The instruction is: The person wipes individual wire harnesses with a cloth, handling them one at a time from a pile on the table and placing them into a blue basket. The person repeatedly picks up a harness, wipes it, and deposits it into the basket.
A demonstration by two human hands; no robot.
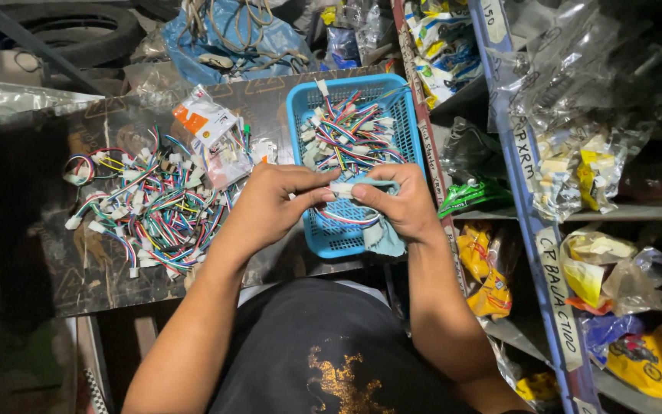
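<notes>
A dark board (55, 253) serves as the bench, crowded shelves (534, 230) to its right. Left lies a heap of wired connectors (147, 203). Over the blue basket (400, 103), left hand (266, 203) and right hand (396, 203) pinch one white connector (342, 187) between thumbs and fingertips. It looks light, rigid, with limp wires; best gripped by its plastic body.

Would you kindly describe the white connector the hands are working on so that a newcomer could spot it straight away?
Find the blue basket on the dark board. Above its near end the left hand and right hand meet, pinching a small white connector. Unlike the connectors lying in piles, it is held in fingertips.
</notes>
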